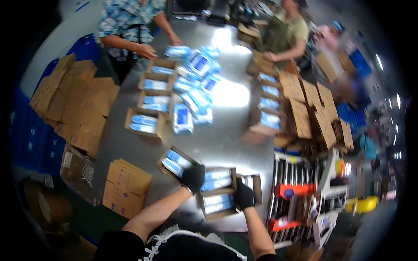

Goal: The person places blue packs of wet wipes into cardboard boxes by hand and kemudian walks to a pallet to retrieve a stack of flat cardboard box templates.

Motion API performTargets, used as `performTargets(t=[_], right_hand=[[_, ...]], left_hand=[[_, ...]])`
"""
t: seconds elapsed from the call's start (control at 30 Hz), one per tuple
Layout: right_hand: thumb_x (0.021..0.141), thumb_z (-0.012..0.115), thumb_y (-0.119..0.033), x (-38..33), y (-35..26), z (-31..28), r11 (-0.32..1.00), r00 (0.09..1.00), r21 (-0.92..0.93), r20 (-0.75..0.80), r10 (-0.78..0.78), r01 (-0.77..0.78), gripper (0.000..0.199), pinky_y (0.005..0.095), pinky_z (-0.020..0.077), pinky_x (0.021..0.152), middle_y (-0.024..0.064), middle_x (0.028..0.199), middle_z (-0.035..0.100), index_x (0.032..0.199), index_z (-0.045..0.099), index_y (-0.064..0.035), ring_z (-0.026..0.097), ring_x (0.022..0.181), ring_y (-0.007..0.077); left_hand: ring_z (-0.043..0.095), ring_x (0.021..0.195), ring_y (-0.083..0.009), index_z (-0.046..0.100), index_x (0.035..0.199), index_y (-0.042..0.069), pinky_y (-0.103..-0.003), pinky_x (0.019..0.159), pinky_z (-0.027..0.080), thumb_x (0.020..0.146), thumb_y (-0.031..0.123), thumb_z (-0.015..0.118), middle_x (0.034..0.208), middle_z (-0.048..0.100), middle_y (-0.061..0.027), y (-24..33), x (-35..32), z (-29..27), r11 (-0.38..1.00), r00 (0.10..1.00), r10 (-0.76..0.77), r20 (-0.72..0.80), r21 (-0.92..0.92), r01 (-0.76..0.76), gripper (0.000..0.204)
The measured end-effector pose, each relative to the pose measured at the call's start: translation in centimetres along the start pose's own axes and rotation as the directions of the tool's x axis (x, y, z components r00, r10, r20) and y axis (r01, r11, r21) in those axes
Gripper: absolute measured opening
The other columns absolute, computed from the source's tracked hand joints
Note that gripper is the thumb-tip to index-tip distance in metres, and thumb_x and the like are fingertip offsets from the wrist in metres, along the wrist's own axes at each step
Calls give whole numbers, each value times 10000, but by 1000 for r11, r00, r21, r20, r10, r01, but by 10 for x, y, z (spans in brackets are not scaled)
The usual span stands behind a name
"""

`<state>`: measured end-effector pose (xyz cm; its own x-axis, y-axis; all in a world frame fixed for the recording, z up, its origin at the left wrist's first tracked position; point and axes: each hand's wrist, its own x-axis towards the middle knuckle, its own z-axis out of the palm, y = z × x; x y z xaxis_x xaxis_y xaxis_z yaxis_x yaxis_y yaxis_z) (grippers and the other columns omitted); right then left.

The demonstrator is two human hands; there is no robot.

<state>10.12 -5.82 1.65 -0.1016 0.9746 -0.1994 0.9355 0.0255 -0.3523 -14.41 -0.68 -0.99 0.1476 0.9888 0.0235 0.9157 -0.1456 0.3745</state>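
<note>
Cardboard boxes (pixel 216 191) holding blue-and-white packets sat at six o'clock on the steel table (pixel 226 143), hard against its near edge, probably so that we could work them without stretching. We went from the biggest thing down. The table ran from us toward twelve o'clock. At nine o'clock a heap of flattened cartons (pixel 76 102) lay beside it, and a smaller flat stack (pixel 126 187) waited at seven o'clock, both within an arm's swing, which suggested stock kept ready for folding. A loose pile of packets (pixel 198 80) lay in the middle toward twelve o'clock, where people on either side could draw from it. A column of filled open boxes (pixel 152 98) stood at eleven o'clock, another row (pixel 267 104) at one o'clock, each near a co-worker.

Our gloved left hand (pixel 193 177) rested on the rim between the angled box (pixel 175 163) at seven o'clock and the middle one, fingers curled over the edge, apparently steadying it. Our gloved right hand (pixel 244 195) pressed on the right side of the middle boxes, closed about the cardboard wall; blur kept us from telling how firmly either hand gripped.
</note>
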Motion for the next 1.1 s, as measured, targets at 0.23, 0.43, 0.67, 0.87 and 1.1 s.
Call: performTargets(t=[0.23, 0.43, 0.67, 0.87, 1.1], right_hand=[[797, 677, -155, -60, 46, -42, 839, 997, 543, -22, 73, -49, 767, 389, 510, 787, 207, 1053, 643, 1463, 297, -167, 648, 904, 344], [621, 714, -137, -17, 110, -80, 939, 838, -22, -445, -317, 344, 730, 505, 349, 1010, 191, 1341, 475, 1312, 478, -110, 415, 1244, 391], [876, 450, -249, -19, 146, -20, 947, 953, -130, -45, -301, 293, 251, 446, 508, 627, 106, 781, 675, 787, 663, -151, 667, 735, 302], [871, 488, -307, -157, 154, -14, 998, 990, 27, -123, 67, -64, 282, 467, 515, 656, 143, 740, 662, 786, 628, -76, 654, 686, 346], [814, 576, -254, -212, 153, 34, 877, 888, 316, -170, 427, -362, 235, 450, 470, 684, 198, 790, 611, 808, 567, -18, 602, 755, 370]], left_hand=[[597, 895, -356, 565, 1092, 20, -440, 739, 479, 816, 192, 630, 995, 589, -198, 65, -33, -5, 988, 956, -65, -285, -150, 22, 332], [220, 1356, -459, 350, 1440, 177, -664, 1045, 160, 691, 342, 722, 1458, 281, -201, 196, -139, -11, 928, 919, 372, 133, -15, -373, 853], [352, 1290, -417, 403, 1399, 216, -620, 1043, 226, 720, 201, 694, 1383, 410, -173, 157, -127, 40, 910, 931, 360, -65, 245, -335, 738], [558, 947, -324, 532, 1104, 108, -488, 850, 419, 752, 243, 679, 969, 580, -132, 190, -168, 21, 964, 938, 250, -239, -32, -265, 405], [605, 666, -362, 566, 889, 76, -474, 574, 466, 817, 175, 561, 707, 607, -155, 208, -204, 83, 950, 990, 101, -101, -285, -126, 123]])
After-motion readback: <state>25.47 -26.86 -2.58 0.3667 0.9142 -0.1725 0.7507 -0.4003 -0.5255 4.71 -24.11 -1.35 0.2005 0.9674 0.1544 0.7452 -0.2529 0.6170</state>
